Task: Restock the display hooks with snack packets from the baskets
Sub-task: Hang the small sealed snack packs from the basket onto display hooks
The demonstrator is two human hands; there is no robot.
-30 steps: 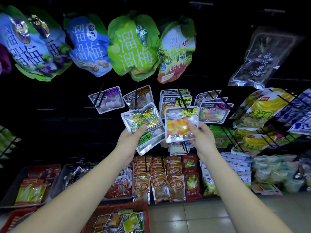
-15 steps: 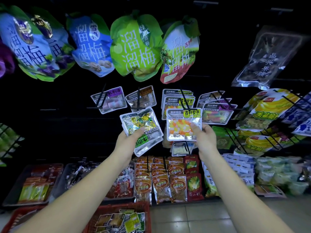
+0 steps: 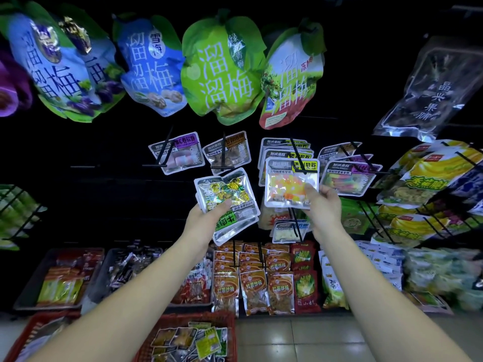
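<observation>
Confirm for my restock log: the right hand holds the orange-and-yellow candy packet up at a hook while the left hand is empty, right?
No. The head view shows the left hand is not empty: it grips a small stack of silver packets. The right hand does hold the orange-and-yellow candy packet up at a hook.

Black wall behind, deep in shadow, swallowing the upper corners. Down low, pale glossy floor tiles, grout lines showing, catching a soft light.
</observation>
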